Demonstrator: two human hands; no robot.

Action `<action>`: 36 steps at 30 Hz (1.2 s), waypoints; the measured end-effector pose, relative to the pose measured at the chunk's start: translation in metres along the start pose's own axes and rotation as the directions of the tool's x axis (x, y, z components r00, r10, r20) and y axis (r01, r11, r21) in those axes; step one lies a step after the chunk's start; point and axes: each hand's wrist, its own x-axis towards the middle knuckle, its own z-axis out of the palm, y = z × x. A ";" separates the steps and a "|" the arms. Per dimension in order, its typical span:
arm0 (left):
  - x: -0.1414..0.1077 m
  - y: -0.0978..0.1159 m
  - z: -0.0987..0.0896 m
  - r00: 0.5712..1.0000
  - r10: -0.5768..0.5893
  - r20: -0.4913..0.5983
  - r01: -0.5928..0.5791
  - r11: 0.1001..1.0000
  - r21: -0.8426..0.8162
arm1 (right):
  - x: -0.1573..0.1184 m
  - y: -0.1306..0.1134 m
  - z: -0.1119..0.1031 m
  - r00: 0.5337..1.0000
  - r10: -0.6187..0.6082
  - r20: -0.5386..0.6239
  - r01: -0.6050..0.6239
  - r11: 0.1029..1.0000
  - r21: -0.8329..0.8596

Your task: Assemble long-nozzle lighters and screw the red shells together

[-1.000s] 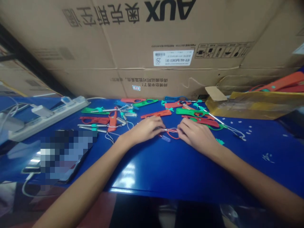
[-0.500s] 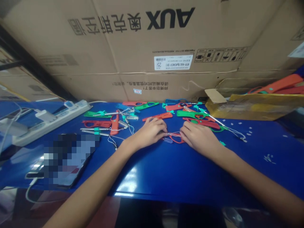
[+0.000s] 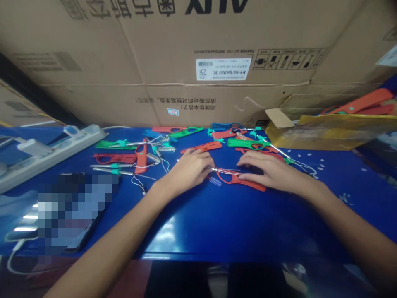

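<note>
The fingers of my left hand (image 3: 194,167) are closed at the end of thin silvery wires (image 3: 228,171), though the fingertips partly hide what they pinch. Under those wires lies a red lighter casing (image 3: 254,184) with an oval trigger hole. My right hand (image 3: 268,169) is over the casing's right part, thumb and fingers apart, the thumb at the casing's upper edge. Just below my left fingertips is a small clear purple-blue piece (image 3: 215,181). Beyond the hands lie another red casing (image 3: 201,147) and a green casing (image 3: 248,143).
To the left lie more casings and metal rods with teal clips (image 3: 113,169). A white power strip (image 3: 52,155) and a pixelated phone (image 3: 83,215) are further left. An opened carton (image 3: 313,132) holds red casings at the right. A large cardboard box (image 3: 173,70) stands behind.
My right hand has opened and drawn slightly right, uncovering more of the red casing and the wires. My left hand remains closed by the wires. The camera view has shifted a little.
</note>
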 end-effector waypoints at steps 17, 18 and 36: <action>0.001 -0.006 0.005 1.000 0.012 -0.008 -0.013 0.981 -0.193 | -0.005 0.002 -0.017 0.990 0.038 0.139 -0.037 0.999 -0.011; 0.001 -0.006 0.006 1.000 0.011 -0.011 -0.013 0.979 -0.204 | -0.006 0.001 -0.019 0.986 0.053 0.156 -0.052 0.999 -0.011; 0.001 -0.006 -0.001 0.999 0.049 -0.006 -0.049 0.998 -0.032 | -0.005 0.017 0.001 0.994 0.107 -0.032 -0.108 0.992 -0.060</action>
